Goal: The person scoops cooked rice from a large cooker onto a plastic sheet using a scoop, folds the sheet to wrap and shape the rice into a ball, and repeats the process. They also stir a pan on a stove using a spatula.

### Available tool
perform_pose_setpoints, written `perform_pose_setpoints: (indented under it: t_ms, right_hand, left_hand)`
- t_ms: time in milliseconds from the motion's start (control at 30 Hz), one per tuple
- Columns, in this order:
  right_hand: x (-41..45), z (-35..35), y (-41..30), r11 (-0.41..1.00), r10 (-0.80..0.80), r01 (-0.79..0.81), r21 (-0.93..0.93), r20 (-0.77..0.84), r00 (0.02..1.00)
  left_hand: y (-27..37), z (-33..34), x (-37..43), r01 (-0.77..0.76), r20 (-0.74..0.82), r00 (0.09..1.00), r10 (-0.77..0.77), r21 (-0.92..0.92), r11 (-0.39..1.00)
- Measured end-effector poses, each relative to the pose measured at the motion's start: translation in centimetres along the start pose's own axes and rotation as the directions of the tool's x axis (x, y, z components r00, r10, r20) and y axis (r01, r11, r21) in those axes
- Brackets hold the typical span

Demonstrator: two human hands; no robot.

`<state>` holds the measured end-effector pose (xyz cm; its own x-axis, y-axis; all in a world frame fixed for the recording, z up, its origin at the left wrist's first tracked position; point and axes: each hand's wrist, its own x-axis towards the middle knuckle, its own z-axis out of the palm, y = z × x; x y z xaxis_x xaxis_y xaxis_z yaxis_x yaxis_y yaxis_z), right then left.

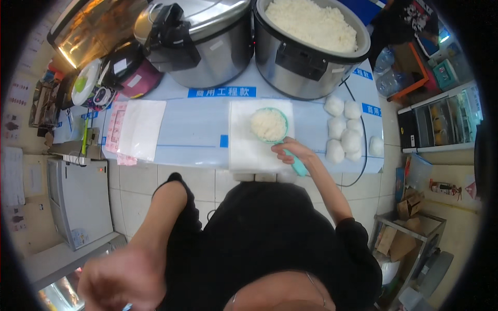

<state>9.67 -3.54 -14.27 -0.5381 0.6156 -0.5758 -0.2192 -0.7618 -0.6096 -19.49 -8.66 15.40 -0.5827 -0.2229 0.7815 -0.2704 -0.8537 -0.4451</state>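
Observation:
My right hand [290, 151] grips the handle of a turquoise plastic scoop [298, 165]. Cooked white rice [268, 125] fills its round bowl, which is over a stack of white sheets [249, 157] at the table's near edge; whether it touches them I cannot tell. My left hand [122, 278] is raised close to the camera at the lower left, bent back from the elbow. It is blurred, and its fingers are too unclear to read. Right of the sheets, several white wrapped bundles [336, 128] sit grouped, some stacked. One more bundle [376, 145] lies apart, beyond a black cord.
An uncovered steel rice cooker [291, 77] heaped with rice stands at the back, beside a lidded steel cooker [218, 58]. A smaller purple cooker [136, 79] and flat white bags [142, 130] are at left. The black cord [364, 155] hangs over the table's front edge.

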Motion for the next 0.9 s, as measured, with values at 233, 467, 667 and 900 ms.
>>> perform_pose_setpoints:
  t_ms: [233, 467, 667, 900]
  right_hand:
    - [2.4, 0.2, 2.1, 0.661, -0.6, 0.18, -0.728, -0.368, 0.711]
    - [8.6, -0.9, 8.3, -0.073, -0.625, -0.347, -0.935, -0.228, 0.747]
    - [7.2, -3.7, 8.0, 0.242, -0.754, 0.024, -0.97, -0.172, 0.634]
    - [2.3, -5.5, 4.8, 0.823, -0.567, 0.467, -0.323, -0.518, 0.641]
  left_hand:
    - [2.4, -13.0, -20.6, 0.201, 0.16, 0.043, -0.986, 0.966, 0.165]
    - [7.7, -21.8, -33.3, 0.239, -0.088, -0.326, -0.941, 0.956, -0.172]
    - [2.3, -23.5, -40.0, 0.21, -0.089, -0.343, -0.935, 0.963, -0.169]
    - [-0.6, -25.7, -45.0, -0.029, 0.076, -0.274, -0.959, 0.996, 0.087]
